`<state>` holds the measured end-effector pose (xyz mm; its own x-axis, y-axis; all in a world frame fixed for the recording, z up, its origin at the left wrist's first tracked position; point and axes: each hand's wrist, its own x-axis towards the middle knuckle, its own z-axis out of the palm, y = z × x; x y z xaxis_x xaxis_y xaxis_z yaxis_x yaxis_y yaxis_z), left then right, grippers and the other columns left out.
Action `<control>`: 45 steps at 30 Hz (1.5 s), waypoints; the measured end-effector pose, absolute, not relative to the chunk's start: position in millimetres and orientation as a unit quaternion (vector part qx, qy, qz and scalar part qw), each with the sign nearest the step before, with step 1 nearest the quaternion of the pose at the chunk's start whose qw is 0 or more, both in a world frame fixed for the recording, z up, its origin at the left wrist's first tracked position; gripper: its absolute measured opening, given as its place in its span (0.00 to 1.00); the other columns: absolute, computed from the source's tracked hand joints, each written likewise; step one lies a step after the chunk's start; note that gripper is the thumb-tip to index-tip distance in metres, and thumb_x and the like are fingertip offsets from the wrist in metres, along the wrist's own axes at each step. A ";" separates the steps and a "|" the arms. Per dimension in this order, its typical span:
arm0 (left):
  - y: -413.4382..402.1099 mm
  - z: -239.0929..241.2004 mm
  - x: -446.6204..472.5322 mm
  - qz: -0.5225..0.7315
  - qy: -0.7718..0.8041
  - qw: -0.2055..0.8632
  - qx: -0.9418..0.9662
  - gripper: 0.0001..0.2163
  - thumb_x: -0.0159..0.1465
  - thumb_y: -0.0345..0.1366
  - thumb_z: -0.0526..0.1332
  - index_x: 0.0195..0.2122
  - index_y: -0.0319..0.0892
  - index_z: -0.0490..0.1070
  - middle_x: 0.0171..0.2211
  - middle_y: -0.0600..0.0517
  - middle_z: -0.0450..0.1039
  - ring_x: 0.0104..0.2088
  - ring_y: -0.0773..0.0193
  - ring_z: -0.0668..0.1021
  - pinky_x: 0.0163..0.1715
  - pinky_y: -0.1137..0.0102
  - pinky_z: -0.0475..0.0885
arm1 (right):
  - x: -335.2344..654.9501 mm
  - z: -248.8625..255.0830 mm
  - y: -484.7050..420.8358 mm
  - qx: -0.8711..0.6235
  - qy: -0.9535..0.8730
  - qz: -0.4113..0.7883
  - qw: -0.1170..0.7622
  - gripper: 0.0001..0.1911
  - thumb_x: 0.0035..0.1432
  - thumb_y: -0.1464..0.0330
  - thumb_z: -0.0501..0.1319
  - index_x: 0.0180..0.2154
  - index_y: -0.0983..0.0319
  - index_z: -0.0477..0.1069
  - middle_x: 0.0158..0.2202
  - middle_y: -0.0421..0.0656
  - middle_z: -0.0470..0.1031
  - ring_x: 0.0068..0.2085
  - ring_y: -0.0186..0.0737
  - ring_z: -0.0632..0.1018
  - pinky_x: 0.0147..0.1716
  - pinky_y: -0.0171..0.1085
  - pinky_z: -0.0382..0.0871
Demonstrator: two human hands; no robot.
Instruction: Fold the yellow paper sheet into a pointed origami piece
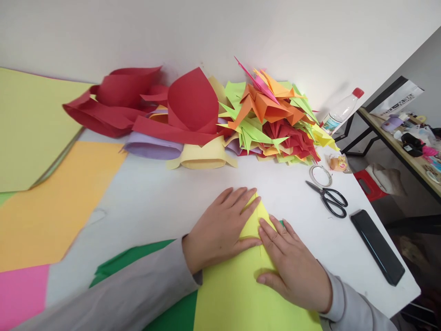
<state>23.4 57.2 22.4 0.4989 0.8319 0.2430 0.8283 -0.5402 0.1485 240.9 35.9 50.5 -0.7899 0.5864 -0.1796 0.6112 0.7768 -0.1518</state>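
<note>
A yellow sheet of paper (pixel 237 299) lies in front of me, its far end folded to a point with a crease line down the middle. My left hand (pixel 223 230) lies flat on the left side of the folded end, fingers stretched toward the tip. On the right side of the fold, my right hand (pixel 292 262) presses down with its fingers extended and thumb apart. Neither hand grips anything. Beneath the yellow sheet is green paper (pixel 172 308), partly covered by my left sleeve.
Folded red paper shapes (pixel 193 101) and a pile of colourful folded paper (pixel 268 119) line the wall. Large sheets (pixel 34 128) lie left. Scissors (pixel 329 197), a tape roll (pixel 320 176), a black case (pixel 377 246) and a bottle (pixel 341 112) stand or lie right, near the table's edge.
</note>
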 end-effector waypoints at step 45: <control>57.7 24.8 23.7 0.158 0.479 0.002 0.864 0.34 0.61 0.59 0.54 0.59 0.36 0.66 0.62 0.34 0.61 0.60 0.41 0.65 0.57 0.50 0.61 | 240.4 46.8 35.7 0.309 0.947 -0.064 0.060 0.40 0.63 0.53 0.58 0.65 0.72 0.52 0.69 0.52 0.46 0.69 0.56 0.50 0.63 0.56 0.58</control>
